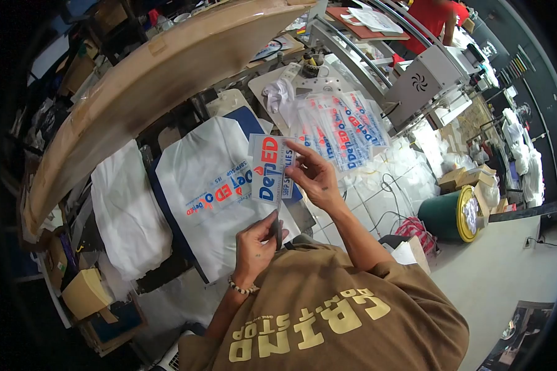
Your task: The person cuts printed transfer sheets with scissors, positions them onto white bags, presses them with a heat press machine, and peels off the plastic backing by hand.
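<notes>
In my right hand [316, 178] is a clear printed sheet [265, 176] with "DepED" in red and blue and smaller "SBFP SUPPLIES" lettering. My thumb and fingers pinch its right side. My left hand [255, 248], with a beaded bracelet at the wrist, is closed around dark scissors [278, 231] just below the sheet's lower edge. The fingers hide much of the scissors, and I cannot tell whether the blades are touching the sheet. Under both hands a white sheet [195, 161] with more of the same print lies over a dark blue board [166, 207].
Several printed clear sheets [346, 127] are piled ahead, beside a crumpled white cloth [278, 96]. White fabric [130, 216] hangs at left, below a long brown-wrapped beam [148, 74]. A grey machine [424, 83], a green bin [442, 214] and a person in red [428, 25] are at right.
</notes>
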Demonstrator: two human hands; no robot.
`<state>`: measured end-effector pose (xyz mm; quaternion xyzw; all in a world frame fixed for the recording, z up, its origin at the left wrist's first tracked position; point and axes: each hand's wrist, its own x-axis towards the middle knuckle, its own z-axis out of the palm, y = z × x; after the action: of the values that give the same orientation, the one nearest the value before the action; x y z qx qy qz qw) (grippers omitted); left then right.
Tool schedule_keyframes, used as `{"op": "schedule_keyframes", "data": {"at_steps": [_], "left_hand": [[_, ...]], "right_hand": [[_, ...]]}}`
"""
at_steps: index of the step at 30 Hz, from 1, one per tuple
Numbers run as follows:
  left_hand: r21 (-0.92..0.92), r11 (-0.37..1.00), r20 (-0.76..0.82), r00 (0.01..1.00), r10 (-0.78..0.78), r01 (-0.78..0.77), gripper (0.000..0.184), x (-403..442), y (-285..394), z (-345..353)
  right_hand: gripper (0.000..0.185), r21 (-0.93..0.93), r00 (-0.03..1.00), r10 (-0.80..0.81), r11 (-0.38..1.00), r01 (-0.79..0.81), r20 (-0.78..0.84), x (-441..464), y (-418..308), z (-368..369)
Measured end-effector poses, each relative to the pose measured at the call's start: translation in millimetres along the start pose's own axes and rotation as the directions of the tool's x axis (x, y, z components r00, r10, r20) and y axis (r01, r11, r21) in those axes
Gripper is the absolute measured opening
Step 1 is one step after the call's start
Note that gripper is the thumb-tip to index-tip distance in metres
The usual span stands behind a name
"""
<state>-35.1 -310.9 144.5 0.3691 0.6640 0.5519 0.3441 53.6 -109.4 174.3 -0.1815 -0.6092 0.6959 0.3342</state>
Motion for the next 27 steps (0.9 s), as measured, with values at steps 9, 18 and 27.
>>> {"op": "schedule_keyframes", "data": {"at_steps": [9, 18, 27], "left_hand": [[0.005, 0.999, 0.007, 0.999, -0.034, 0.033, 0.043, 8, 14, 0], [-0.008, 1.000, -0.044, 0.999, -0.008, 0.008, 0.040, 7, 13, 4], [0.030, 0.996, -0.092, 0.992, 0.086, -0.084, 0.046, 17, 8, 3]], "right_hand": [[0.058, -0.082, 0.998, 0.017, 0.997, -0.012, 0.061, 2, -10, 3], [0.060, -0.039, 0.999, 0.042, 0.998, -0.041, 0.025, -1, -4, 7], [0.061, -0.006, 0.998, 0.044, 0.999, -0.044, 0.053, -9, -3, 13]]}}
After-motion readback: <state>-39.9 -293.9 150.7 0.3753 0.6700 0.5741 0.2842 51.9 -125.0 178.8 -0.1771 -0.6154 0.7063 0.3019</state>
